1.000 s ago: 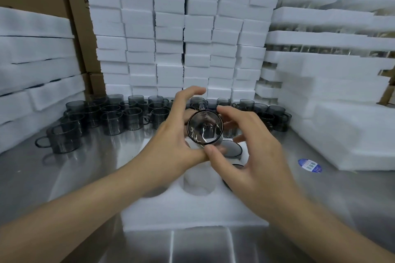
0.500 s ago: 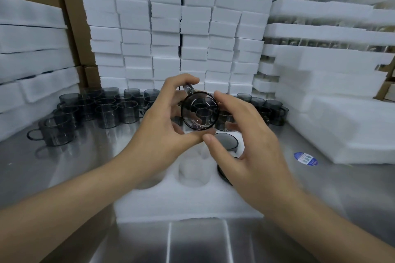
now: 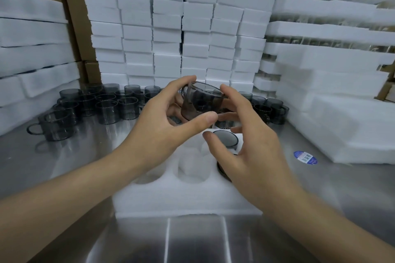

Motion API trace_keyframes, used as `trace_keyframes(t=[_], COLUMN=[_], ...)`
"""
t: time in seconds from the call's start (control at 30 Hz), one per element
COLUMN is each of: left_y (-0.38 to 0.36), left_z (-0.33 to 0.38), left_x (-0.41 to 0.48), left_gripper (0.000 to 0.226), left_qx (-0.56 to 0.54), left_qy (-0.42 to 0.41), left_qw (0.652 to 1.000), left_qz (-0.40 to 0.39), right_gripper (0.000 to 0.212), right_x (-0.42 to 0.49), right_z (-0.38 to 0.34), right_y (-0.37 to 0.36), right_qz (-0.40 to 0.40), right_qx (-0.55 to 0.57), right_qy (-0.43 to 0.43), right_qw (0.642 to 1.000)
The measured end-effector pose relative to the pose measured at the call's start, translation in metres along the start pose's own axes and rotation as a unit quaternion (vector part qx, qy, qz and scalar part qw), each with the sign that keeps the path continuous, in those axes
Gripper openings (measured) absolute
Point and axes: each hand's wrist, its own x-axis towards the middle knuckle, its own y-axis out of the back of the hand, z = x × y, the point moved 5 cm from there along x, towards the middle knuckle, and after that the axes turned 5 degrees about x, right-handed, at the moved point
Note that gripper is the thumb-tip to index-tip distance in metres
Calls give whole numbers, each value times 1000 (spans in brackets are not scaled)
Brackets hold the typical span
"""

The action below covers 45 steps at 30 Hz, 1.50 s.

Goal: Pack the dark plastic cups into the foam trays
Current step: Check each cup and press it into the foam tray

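A dark see-through cup (image 3: pixel 201 102) with a handle is held tilted in the air, mouth up and turned away from me. My left hand (image 3: pixel 162 126) grips it, thumb under its base and fingers over the rim. My right hand (image 3: pixel 250 151) curves its fingers round the cup's right side, with the thumb apart below. Beneath lies a white foam tray (image 3: pixel 171 198) with round pockets. One pocket holds a cup (image 3: pixel 226 140); another dark cup shows at my right palm's edge. A middle pocket (image 3: pixel 190 166) is bare.
Several loose dark cups (image 3: pixel 102 107) stand on the steel table at back left, more cups (image 3: pixel 269 111) at back right. Foam blocks (image 3: pixel 192 28) are stacked high behind, foam trays (image 3: pixel 342 113) piled at right and left. A blue sticker (image 3: pixel 305 157) lies on the table.
The cup's mouth faced me before; it has been turned so its mouth points up and away. Both hands rose slightly, and my right thumb has come off the cup.
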Motion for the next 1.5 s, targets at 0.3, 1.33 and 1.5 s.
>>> trace_keyframes(t=[0.3,1.33,1.5], left_y=[-3,-3,-2], left_z=[7,8,3], left_x=[-4,-1,-1], left_gripper=[55,26,26], left_qx=[-7,-14,-5], left_qy=[-21,-27,-6], left_qw=[1000,999,999], left_qz=[-17,-28,-33], right_gripper=[55,47,49], right_x=[1,3,3], right_z=[2,2,2], right_y=[1,-1,0], right_qz=[-15,-46,-36], right_qx=[11,127,135], right_qy=[-31,-114,-115], right_qw=[999,984,983])
